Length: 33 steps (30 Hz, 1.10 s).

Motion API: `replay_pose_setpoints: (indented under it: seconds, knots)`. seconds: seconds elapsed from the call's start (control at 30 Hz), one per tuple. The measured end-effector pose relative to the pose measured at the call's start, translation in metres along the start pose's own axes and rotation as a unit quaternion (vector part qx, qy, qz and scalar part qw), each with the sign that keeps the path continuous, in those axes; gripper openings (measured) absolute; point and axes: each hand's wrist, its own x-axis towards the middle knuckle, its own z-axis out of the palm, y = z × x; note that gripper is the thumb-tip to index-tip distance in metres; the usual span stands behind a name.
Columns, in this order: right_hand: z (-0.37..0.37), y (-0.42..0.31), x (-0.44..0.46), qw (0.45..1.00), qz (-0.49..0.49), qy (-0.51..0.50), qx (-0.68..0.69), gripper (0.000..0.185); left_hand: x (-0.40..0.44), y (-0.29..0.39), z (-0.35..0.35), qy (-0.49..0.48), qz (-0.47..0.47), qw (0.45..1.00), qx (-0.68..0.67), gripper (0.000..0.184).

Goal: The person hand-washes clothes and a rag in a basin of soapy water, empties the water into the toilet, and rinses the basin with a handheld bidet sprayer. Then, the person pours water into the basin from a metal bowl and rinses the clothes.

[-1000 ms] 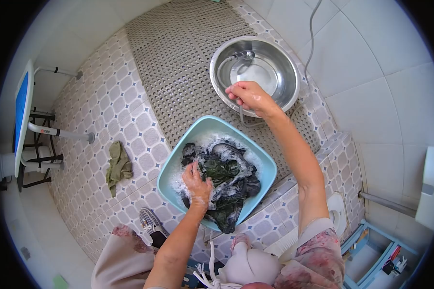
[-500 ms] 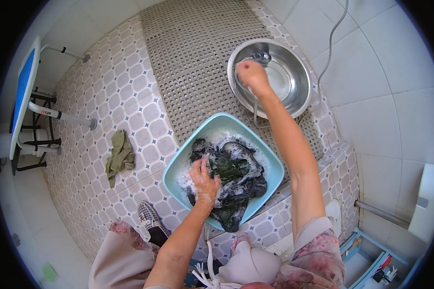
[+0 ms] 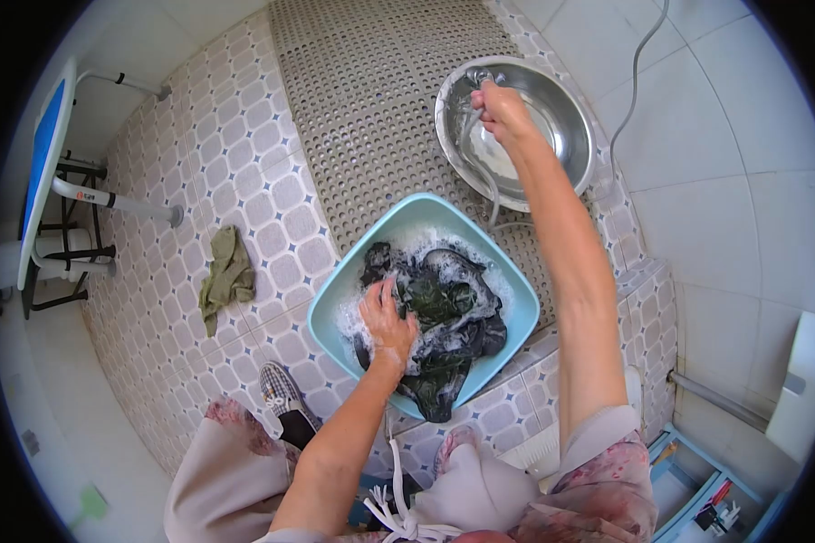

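Note:
A light-blue basin holds soapy water and a dark, wet garment streaked with white suds. My left hand lies on the garment's left side, fingers stretched out and somewhat apart, not closed round the cloth. Over the stainless-steel bowl, my right hand is closed on a shower head with a shiny end. Its grey hose curves down inside the bowl and over the near rim. My fingers partly hide the shower head's handle.
An olive-green cloth lies crumpled on the tiled floor to the left. Beneath the bowl runs a perforated grey mat. A blue-topped folding stool stands at far left, and a blue rack is at lower right.
My right hand has moved up and slightly right with the shower head, toward the bowl's far rim. The left hand stays on the garment. The whole view has shifted slightly.

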Motion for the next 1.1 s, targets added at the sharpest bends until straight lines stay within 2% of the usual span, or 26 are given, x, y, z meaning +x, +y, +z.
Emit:
replay_pose_setpoints:
  seconds: [0.17,0.27,0.37,0.47,0.57,0.6,0.7,0.73,0.83,0.87,0.9,0.97,1.03,1.1]
  knots:
    - [-0.064,-0.006,-0.122,0.968,-0.107,-0.175,-0.142,0.039,-0.002,-0.006,0.006,0.014,0.012,1.0,-0.002,0.08]
    - [-0.081,-0.001,-0.195,0.937,-0.098,-0.206,-0.264,0.04,-0.003,-0.015,0.012,-0.014,0.008,0.999,0.039,0.075]
    - [-0.089,0.033,-0.244,0.923,-0.08,-0.278,-0.253,0.041,-0.001,-0.013,0.004,-0.073,-0.024,0.994,0.074,0.072]
    - [-0.085,0.066,-0.274,0.906,-0.118,-0.27,-0.304,0.036,0.015,0.006,-0.011,-0.151,-0.071,0.981,0.101,0.069]
    - [-0.08,0.09,-0.294,0.878,-0.217,-0.203,-0.375,0.03,0.023,0.014,-0.018,-0.176,-0.117,0.974,0.08,0.068]
    - [-0.077,0.086,-0.305,0.891,-0.191,-0.184,-0.368,0.028,0.024,0.015,-0.016,-0.171,-0.127,0.974,0.08,0.067]
    - [-0.073,0.091,-0.329,0.925,-0.208,-0.154,-0.277,0.029,0.018,0.03,-0.008,-0.108,-0.133,0.978,0.123,0.068]
    - [-0.073,0.096,-0.334,0.935,-0.194,-0.161,-0.25,0.029,0.013,0.038,-0.008,-0.063,-0.117,0.986,0.096,0.068]
    - [-0.072,0.103,-0.353,0.943,-0.19,-0.16,-0.221,0.028,0.013,0.059,-0.016,0.001,0.072,0.996,0.061,0.068]
    - [-0.073,0.104,-0.36,0.94,-0.201,-0.152,-0.231,0.027,0.019,0.07,-0.025,-0.053,0.075,0.995,-0.032,0.068]
    - [-0.074,0.106,-0.367,0.935,-0.212,-0.147,-0.241,0.026,0.019,0.064,-0.018,-0.03,0.144,0.987,0.066,0.064]
    - [-0.075,0.11,-0.38,0.921,-0.262,-0.13,-0.257,0.026,0.023,0.044,-0.006,-0.025,0.115,0.993,-0.014,0.05]
    - [-0.073,0.116,-0.396,0.916,-0.274,-0.121,-0.268,0.026,0.034,0.04,-0.01,0.003,0.1,0.993,-0.055,0.023]
    - [-0.071,0.121,-0.409,0.913,-0.288,-0.119,-0.262,0.023,0.045,0.047,-0.015,0.02,0.124,0.991,-0.043,0.019]
